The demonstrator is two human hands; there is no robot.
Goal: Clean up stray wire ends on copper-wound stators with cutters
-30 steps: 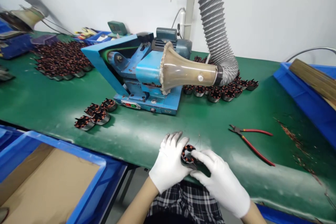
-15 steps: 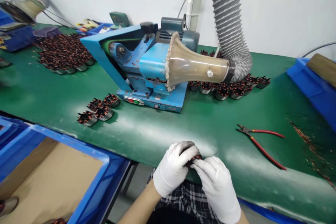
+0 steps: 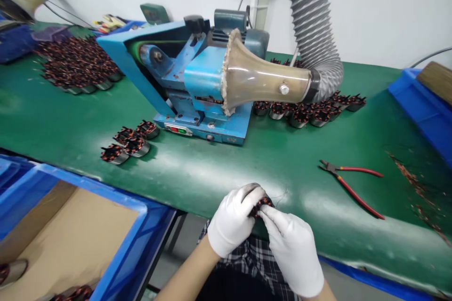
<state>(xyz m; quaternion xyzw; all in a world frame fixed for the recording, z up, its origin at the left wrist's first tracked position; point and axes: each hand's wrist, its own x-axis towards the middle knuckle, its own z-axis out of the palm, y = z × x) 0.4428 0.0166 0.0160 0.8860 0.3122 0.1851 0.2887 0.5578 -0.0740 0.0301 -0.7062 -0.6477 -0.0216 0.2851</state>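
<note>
At the table's near edge I hold a motor stator point(image 3: 264, 204) with dark copper windings. My left hand point(image 3: 237, 218), in a white glove darkened at the fingers, wraps round its left side. My right hand point(image 3: 291, 244), also gloved, is closed with thumb and fingertips pinched at the stator's near right rim; the fingertips partly hide that spot. A thin loose wire point(image 3: 281, 195) shows just beyond the stator. To the right lie cutting pliers point(image 3: 348, 183) with red handles, jaws apart, touched by neither hand.
A blue belt grinding machine point(image 3: 205, 75) with a dust funnel point(image 3: 264, 73) and hose stands ahead. Stators sit in a small group point(image 3: 129, 143), a large pile point(image 3: 77, 63) and behind the funnel point(image 3: 300, 117). Wire scraps point(image 3: 411, 178) lie right. A blue bin point(image 3: 143, 214) stands lower left.
My right fingers have shifted slightly on the stator's rim, and the stator shows a little more. The view has tilted slightly downward. The pliers and other stators stay put.
</note>
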